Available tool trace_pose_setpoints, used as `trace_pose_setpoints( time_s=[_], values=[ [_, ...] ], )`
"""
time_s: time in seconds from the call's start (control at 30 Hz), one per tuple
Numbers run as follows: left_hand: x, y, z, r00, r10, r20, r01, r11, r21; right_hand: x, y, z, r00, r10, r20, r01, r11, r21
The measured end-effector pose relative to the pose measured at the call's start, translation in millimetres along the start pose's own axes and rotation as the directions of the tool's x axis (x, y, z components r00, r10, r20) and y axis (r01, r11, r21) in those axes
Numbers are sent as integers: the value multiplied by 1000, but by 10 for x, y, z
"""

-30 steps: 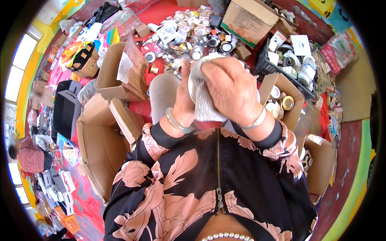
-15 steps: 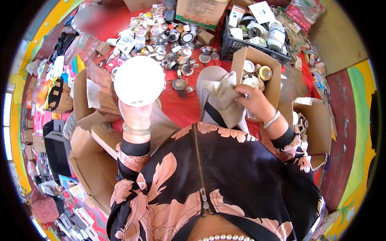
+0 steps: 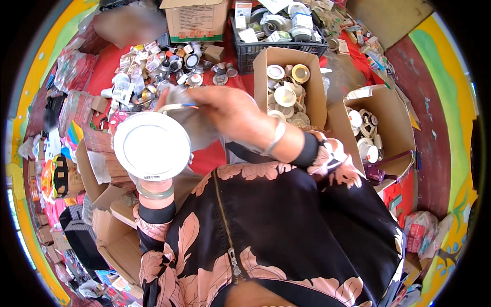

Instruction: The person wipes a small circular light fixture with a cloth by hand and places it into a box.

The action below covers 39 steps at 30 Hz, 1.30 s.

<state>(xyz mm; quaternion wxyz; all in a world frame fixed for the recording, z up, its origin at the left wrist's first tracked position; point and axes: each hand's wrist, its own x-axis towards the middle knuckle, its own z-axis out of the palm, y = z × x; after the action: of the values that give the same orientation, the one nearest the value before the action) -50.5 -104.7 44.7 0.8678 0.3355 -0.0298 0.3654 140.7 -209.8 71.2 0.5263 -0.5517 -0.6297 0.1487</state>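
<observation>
Landmark: round white downlight (image 3: 152,145), a disc with a silver ring, face up toward the camera. Left hand (image 3: 153,180) is under it, mostly hidden by the disc; only the wrist with a pale bangle shows below. It carries the downlight, but the fingers are covered, so their grip cannot be told.

Right hand (image 3: 225,110) is just right of and above the downlight, fingers closed around a crumpled grey cloth (image 3: 192,123). The cloth touches the downlight's upper right rim. A thin blue-and-white wire (image 3: 176,106) sticks out at the fingertips, just above the disc. There is a silver bangle on the right wrist.

Packages:
- Closed brown cardboard box (image 3: 197,19) with a pale rectangular label on its side, well above the downlight.
- Black plastic crate (image 3: 276,48) right of that box, full of grey and white fittings.
- Open tall carton (image 3: 313,97) right of the downlight, beyond the right hand, holding round white and gold-rimmed lamp pieces.
- Second open carton (image 3: 394,128) further right, with more white fittings.
- Open empty-looking cartons (image 3: 115,240) below left of the downlight.
- Flat pink and striped packs (image 3: 76,130) left of the downlight.

A heap of small loose lamp parts (image 3: 153,66) lies on the red floor covering (image 3: 110,64) above the downlight.
</observation>
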Motion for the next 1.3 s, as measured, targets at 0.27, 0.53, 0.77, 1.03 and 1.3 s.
trace_pose_setpoints(
  time_s=[0.27,0.53,0.77,1.03,1.3],
  values=[
    [-32,-116,-211,864,330,-380,36,712,701,96,-53,0,998,6,-63,-13,995,-104],
    [297,-406,-3,924,302,-233,77,449,890,-43,314,32,852,425,305,-496,470,730],
    [553,-628,-143,935,2,-354,141,916,375,-148,555,-224,901,435,-4,-342,713,612],
    [1100,-461,4,938,82,-337,104,860,499,-479,1387,-1577,635,639,-434,-450,763,465],
    [825,197,-808,810,287,-511,100,791,603,-1630,2687,-1971,461,671,-581,-831,96,-548]
  ],
)
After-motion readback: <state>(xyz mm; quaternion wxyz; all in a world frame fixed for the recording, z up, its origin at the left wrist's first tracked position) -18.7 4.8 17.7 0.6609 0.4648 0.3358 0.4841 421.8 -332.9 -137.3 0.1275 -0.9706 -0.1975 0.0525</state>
